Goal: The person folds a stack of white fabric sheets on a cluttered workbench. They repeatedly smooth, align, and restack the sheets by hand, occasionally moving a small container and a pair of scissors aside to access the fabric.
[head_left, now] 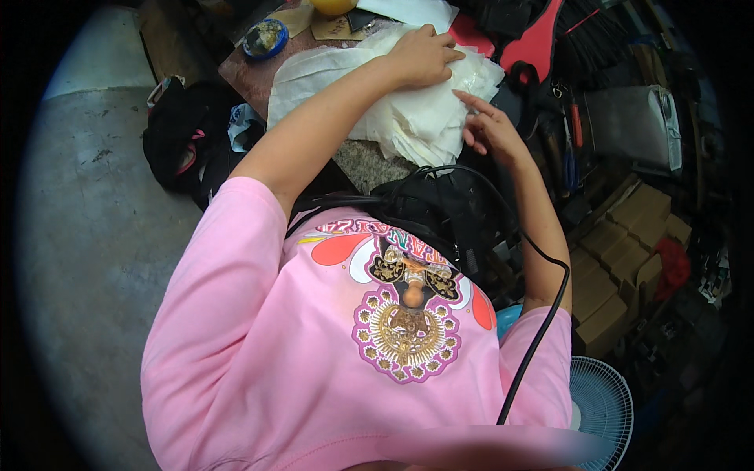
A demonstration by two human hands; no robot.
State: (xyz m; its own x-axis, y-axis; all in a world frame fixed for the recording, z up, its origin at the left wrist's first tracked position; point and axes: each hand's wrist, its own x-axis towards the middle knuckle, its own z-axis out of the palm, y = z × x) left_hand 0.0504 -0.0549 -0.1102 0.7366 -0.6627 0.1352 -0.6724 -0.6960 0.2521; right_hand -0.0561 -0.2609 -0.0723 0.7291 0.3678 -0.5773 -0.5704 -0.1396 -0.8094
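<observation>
A loose stack of thin, whitish, translucent sheets lies fanned out on the work surface in front of me. My left hand rests on top of the stack, palm down, fingers stretched toward the right. At the stack's right edge, my right hand is held with fingers apart and nothing visible in it. The index finger reaches close to the sheets; whether it touches them I cannot tell. A flatter, crumpled sheet spreads out to the left, partly under my left forearm.
A round blue-rimmed container stands at the far left of the reddish board. Something yellow and round is at the top. Red-handled tools lie at right. A black cable crosses my right arm. Cardboard boxes and a fan stand lower right.
</observation>
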